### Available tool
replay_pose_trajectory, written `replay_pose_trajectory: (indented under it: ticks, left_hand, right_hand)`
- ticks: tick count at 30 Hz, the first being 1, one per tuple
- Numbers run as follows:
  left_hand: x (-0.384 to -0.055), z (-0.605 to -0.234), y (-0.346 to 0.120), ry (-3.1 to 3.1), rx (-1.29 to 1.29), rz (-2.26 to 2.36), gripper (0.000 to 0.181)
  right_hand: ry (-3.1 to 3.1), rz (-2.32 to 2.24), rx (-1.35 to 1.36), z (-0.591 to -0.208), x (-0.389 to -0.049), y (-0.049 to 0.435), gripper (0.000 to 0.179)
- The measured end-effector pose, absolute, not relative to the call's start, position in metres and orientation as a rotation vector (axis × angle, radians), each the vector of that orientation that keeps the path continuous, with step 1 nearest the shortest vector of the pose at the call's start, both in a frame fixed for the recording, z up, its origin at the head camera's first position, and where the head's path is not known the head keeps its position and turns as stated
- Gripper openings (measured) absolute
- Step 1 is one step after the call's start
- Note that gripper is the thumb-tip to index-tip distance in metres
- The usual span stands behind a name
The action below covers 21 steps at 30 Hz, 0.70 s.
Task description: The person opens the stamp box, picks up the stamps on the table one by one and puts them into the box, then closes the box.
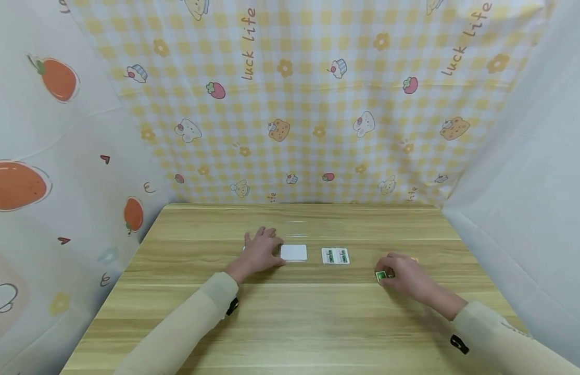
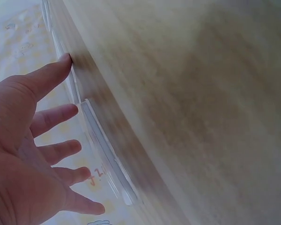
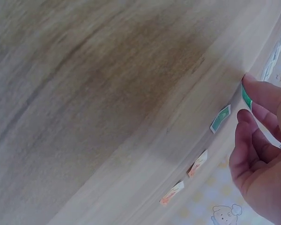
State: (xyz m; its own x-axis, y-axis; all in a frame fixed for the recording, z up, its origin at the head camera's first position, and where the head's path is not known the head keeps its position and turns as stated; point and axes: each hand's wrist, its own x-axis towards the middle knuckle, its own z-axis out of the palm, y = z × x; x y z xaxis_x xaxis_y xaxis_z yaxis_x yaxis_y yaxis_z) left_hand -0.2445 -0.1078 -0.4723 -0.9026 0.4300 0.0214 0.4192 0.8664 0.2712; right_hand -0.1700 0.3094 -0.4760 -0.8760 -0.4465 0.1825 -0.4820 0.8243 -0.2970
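In the head view my left hand (image 1: 261, 252) rests at the left end of a blank white card-like rectangle (image 1: 293, 253), thumb and index finger touching its edges. The left wrist view shows that hand's fingers spread and nearly straight. To the right lies a white card with two dark green pictures (image 1: 335, 255). My right hand (image 1: 404, 276) pinches a small green stamp-like piece (image 1: 381, 276) by its fingertips, low over the table. A second green piece (image 3: 220, 118) lies beside that hand, with two orange pieces (image 3: 197, 163) near it.
The wooden table (image 1: 280, 323) meets a yellow checked cloth (image 1: 318, 130) at its back edge. Behind the cards lie faint transparent strips (image 1: 297, 229). Left of my left hand a white edge (image 1: 244, 248) shows, mostly hidden. White cloths hang at both sides.
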Motion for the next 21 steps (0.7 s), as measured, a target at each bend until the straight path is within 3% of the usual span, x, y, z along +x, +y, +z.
replay_pose_trajectory:
  ticks: [21]
  left_hand:
    - [-0.243,-0.469,-0.109,2.980,0.671,0.437,0.060]
  right_hand:
    - [-2.896,0.889,0.712,-0.457,-0.174,0.296,0.020]
